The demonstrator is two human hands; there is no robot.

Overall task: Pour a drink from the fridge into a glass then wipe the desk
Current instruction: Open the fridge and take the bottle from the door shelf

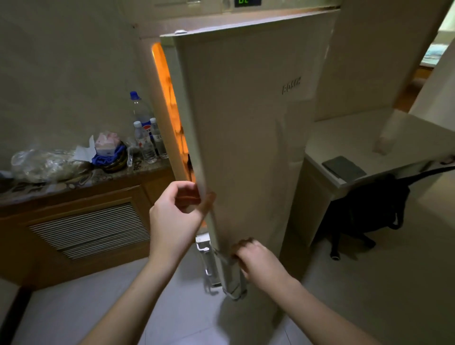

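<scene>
Left hand [177, 209] is curling its fingers round the free edge of the tall, smooth cream-enamel fridge door [246, 138]; right hand [256, 261] is closing on the metal handle low down. Door is standing ajar, orange light glowing inside, drink not visible. Risk, as I judge it: a hard pull could rattle the door shelves, or fingers slip off the slick edge.

The fridge door [246, 138] carries a raised badge [291, 86] reading "BOSCH", up and to the right of the left hand [177, 211] gripping the door's edge. Far above both hands, a green display [247, 2] is cut off by the frame edge; its characters cannot be made out. Left of that hand, labels on the bottles [145, 134] on the worktop [81, 179] are too small to read.
</scene>
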